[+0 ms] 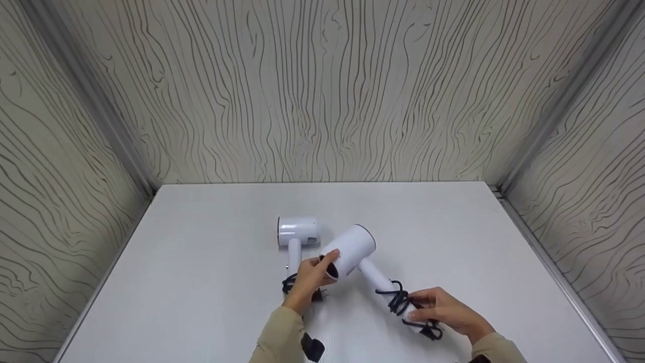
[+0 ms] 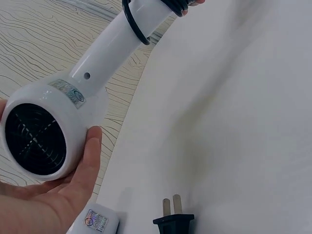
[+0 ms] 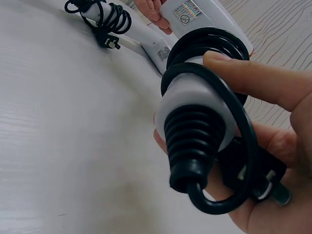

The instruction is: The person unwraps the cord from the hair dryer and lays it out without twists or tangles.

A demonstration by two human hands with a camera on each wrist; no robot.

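Over the smooth white desk (image 1: 211,272), a glossy white hair dryer with a cylindrical barrel (image 1: 356,246) is held: beside its round dark grille (image 2: 35,139), the barrel is clasped by the left hand (image 1: 312,276), and its handle, aimed between four and five o'clock, is gripped by the right hand (image 1: 446,310) where a black cord (image 3: 209,38) is wound. Toward ten o'clock from that barrel, a second white hair dryer (image 1: 297,230) is laid (its handle, partly hidden, is pointed to six o'clock).

Two plain beige sleeves (image 1: 276,337), matching (black piece (image 1: 313,348) showing at each).
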